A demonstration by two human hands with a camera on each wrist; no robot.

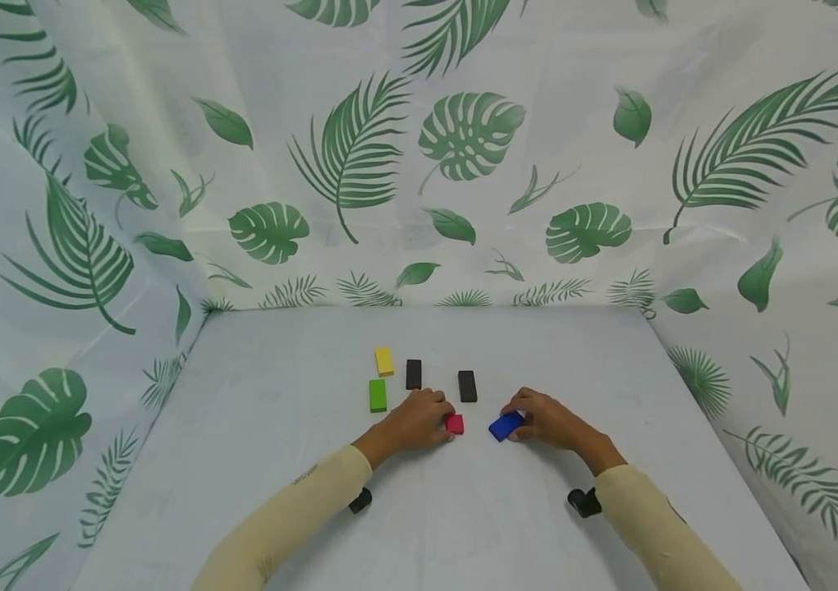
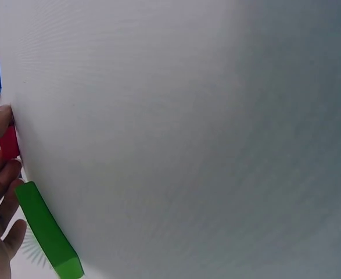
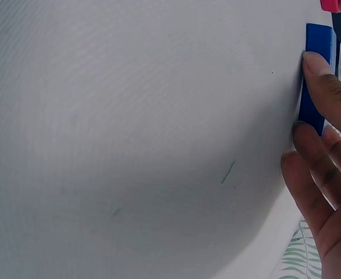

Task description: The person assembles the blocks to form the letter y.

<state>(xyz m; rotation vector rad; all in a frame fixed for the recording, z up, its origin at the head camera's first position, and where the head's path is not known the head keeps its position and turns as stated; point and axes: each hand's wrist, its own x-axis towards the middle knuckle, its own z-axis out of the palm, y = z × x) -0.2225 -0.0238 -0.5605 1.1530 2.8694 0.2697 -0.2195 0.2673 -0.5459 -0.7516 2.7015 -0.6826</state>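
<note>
On the table (image 1: 463,517), left hand (image 1: 419,420): thumb and fingers pinching red block (image 1: 455,424).
Right hand (image 1: 551,420): thumb and fingers pinching blue block (image 1: 505,426), right of red block, apart.
Left black block (image 1: 414,374): just beyond left hand.
Right black block (image 1: 467,386): beyond gap between hands.
Green block (image 1: 377,396): left of left hand, near yellow block (image 1: 385,361).

- Small solid-red block (image 1: 454,424): gripped by left hand (image 1: 417,421)
- Solid-blue rectangular block (image 1: 506,426): gripped by right hand (image 1: 547,420)
- Green rectangular block (image 1: 377,396), yellow rectangular block (image 1: 384,362): left of left grip
- Two black rectangular blocks (image 1: 467,387): beyond grips
- Pale grey surface (image 1: 455,525): under grips
- White sheeting, green leaf print (image 1: 472,135): behind
</note>
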